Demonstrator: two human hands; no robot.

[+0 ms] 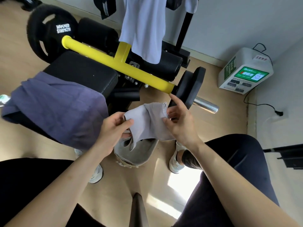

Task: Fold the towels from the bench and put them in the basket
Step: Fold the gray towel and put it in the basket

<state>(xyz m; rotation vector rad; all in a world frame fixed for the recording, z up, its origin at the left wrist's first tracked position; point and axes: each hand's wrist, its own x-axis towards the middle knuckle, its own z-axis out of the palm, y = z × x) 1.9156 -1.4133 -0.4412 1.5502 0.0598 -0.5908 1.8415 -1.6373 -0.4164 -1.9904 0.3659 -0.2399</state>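
Head view: grips soft, crumpled grey towel point(147, 122) with left hand point(114, 128), pinches its hemmed edge with right hand point(179, 122). Holds it above a floppy, felt-like basket point(144, 159).

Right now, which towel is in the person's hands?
The small pale grey towel, held by the left hand and right hand. The dark purple towel lies draped over the black bench; the light blue towel hangs above.
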